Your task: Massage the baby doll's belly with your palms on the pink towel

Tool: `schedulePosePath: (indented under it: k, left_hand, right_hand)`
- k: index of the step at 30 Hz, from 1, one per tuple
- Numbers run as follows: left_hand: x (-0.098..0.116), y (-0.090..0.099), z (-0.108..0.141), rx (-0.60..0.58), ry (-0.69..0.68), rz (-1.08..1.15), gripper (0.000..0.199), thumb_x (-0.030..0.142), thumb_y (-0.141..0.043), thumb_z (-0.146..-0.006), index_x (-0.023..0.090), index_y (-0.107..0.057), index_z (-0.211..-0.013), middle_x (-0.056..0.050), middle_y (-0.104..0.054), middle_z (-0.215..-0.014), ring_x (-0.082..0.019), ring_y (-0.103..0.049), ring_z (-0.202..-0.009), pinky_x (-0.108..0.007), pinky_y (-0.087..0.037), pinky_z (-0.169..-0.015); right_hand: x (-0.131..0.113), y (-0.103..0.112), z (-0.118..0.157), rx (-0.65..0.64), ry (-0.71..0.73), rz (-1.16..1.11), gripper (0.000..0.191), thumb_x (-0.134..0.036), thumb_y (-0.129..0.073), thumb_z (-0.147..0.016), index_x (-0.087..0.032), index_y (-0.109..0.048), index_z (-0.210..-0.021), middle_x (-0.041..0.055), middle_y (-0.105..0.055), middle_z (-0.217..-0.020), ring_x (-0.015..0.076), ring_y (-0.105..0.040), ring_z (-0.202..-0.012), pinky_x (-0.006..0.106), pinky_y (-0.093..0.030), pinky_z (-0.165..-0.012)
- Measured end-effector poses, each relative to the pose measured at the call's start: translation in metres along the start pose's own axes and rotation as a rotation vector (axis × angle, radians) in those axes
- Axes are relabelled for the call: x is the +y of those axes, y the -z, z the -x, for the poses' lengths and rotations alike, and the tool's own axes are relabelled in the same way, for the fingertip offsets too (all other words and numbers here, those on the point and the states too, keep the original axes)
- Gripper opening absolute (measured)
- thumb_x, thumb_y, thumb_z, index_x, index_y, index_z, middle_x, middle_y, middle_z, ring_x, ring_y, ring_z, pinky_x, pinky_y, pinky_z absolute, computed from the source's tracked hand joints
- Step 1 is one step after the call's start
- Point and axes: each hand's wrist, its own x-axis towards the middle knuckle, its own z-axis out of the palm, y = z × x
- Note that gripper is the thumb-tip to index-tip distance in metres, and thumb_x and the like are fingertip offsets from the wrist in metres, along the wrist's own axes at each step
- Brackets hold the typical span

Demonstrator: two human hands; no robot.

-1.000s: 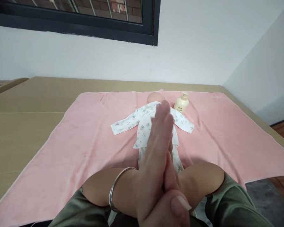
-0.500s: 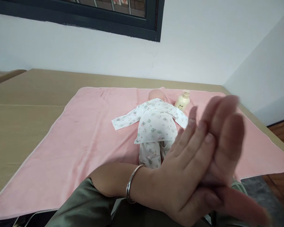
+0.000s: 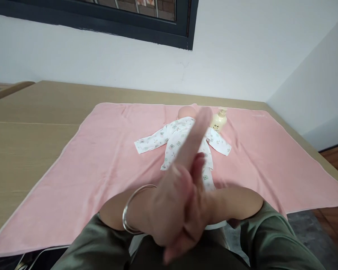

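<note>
My left hand [image 3: 166, 202], wearing a silver bangle [image 3: 126, 215], is pressed against my right hand [image 3: 198, 210] in front of my body. Motion smears both hands. At least one long finger of the left hand stretches up and away; the right hand's fingers are largely hidden. No object shows between them. Behind the hands, a baby doll [image 3: 187, 111] lies on its back on a pink blanket [image 3: 115, 150], arms spread. It wears a white printed top [image 3: 171, 144] and matching trousers [image 3: 207, 180]. The hands cover part of its body and legs.
A cream pump bottle [image 3: 219, 120] stands on the blanket beside the doll's head. The blanket lies over a light wooden table [image 3: 33, 150], its near edge hanging by my body. A white wall [image 3: 228, 56] and a dark-framed window [image 3: 183, 33] are behind.
My joined hands have moved left and turned against each other. The doll's sleeve on the right, covered before, now shows whole. Doll and bottle have stayed in place.
</note>
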Motion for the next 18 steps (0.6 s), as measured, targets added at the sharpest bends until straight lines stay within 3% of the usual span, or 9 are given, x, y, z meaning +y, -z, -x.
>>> schedulePosePath:
  k: [2, 4, 6, 8, 10, 13, 15, 18]
  left_hand:
    - [-0.002, 0.010, -0.017, 0.030, 0.103, 0.118, 0.060, 0.062, -0.008, -0.099, 0.039, -0.041, -0.144, 0.010, -0.046, -0.150, -0.021, -0.028, -0.149, -0.047, -0.022, -0.126]
    - [-0.014, 0.018, -0.038, 0.165, 0.056, 0.191, 0.055, 0.059, -0.012, -0.101, 0.038, -0.046, -0.138, 0.008, -0.049, -0.147, -0.020, -0.027, -0.149, -0.048, -0.017, -0.127]
    - [-0.038, 0.024, -0.060, 0.267, -0.055, 0.138, 0.043, 0.059, -0.031, -0.099, 0.038, -0.054, -0.128, 0.007, -0.050, -0.146, -0.020, -0.029, -0.149, -0.045, -0.018, -0.128]
    - [-0.072, 0.026, -0.077, 0.403, -0.186, 0.066, 0.040, 0.054, -0.039, -0.098, 0.030, -0.055, -0.126, 0.001, -0.051, -0.146, -0.019, -0.033, -0.148, -0.041, -0.022, -0.127]
    - [-0.111, 0.027, -0.089, 0.417, -0.076, 0.034, 0.041, 0.053, -0.037, -0.099, 0.025, -0.056, -0.123, -0.004, -0.056, -0.140, -0.021, -0.046, -0.139, -0.043, -0.032, -0.121]
    - [-0.166, 0.031, -0.093, 0.415, 0.118, -0.090, 0.042, 0.052, -0.037, -0.098, 0.020, -0.058, -0.115, -0.011, -0.062, -0.130, -0.023, -0.055, -0.129, -0.042, -0.041, -0.113]
    - [-0.195, 0.036, -0.091, 0.467, 0.144, -0.250, 0.035, 0.047, -0.044, -0.097, 0.020, -0.059, -0.113, -0.011, -0.063, -0.128, -0.023, -0.056, -0.126, -0.040, -0.041, -0.113]
    - [-0.223, 0.042, -0.084, 0.386, 0.119, -0.371, 0.030, 0.034, -0.045, -0.096, 0.020, -0.056, -0.119, -0.011, -0.062, -0.129, -0.022, -0.057, -0.125, -0.041, -0.042, -0.111]
  right_hand:
    - [-0.007, 0.008, -0.015, 0.115, 0.180, -0.086, 0.095, -0.066, -0.055, -0.083, -0.021, -0.016, -0.157, 0.0090, -0.024, -0.161, 0.0352, -0.016, -0.148, 0.057, -0.025, -0.123]
    - [-0.007, 0.021, -0.033, 0.174, 0.292, -0.231, 0.083, -0.050, -0.043, -0.094, -0.018, -0.002, -0.158, 0.0089, -0.015, -0.163, 0.0321, -0.019, -0.149, 0.055, -0.027, -0.123]
    - [0.004, 0.034, -0.052, 0.218, 0.251, -0.387, 0.061, -0.038, -0.039, -0.097, -0.026, -0.026, -0.155, 0.0050, -0.037, -0.156, 0.0254, -0.039, -0.143, 0.048, -0.037, -0.119]
    - [0.025, 0.044, -0.068, 0.285, 0.020, -0.522, 0.038, -0.034, -0.043, -0.098, -0.028, -0.055, -0.134, 0.0035, -0.064, -0.131, 0.0200, -0.061, -0.123, 0.040, -0.052, -0.106]
    - [0.052, 0.046, -0.080, 0.261, -0.285, -0.590, 0.033, -0.036, -0.040, -0.099, -0.022, -0.062, -0.119, 0.0044, -0.074, -0.107, 0.0190, -0.070, -0.103, 0.038, -0.058, -0.091]
    - [0.096, 0.040, -0.093, 0.246, -0.449, -0.313, 0.030, -0.025, -0.043, -0.095, -0.018, -0.063, -0.115, 0.0067, -0.074, -0.106, 0.0202, -0.068, -0.106, 0.039, -0.053, -0.097]
    - [0.120, 0.034, -0.097, 0.065, -0.446, -0.024, 0.034, -0.016, -0.042, -0.092, -0.017, -0.065, -0.116, 0.0096, -0.071, -0.116, 0.0229, -0.065, -0.111, 0.041, -0.049, -0.101]
    - [0.144, 0.028, -0.099, -0.208, -0.365, 0.228, 0.041, -0.010, -0.039, -0.091, -0.012, -0.063, -0.124, 0.0137, -0.061, -0.134, 0.0224, -0.054, -0.128, 0.038, -0.039, -0.113]
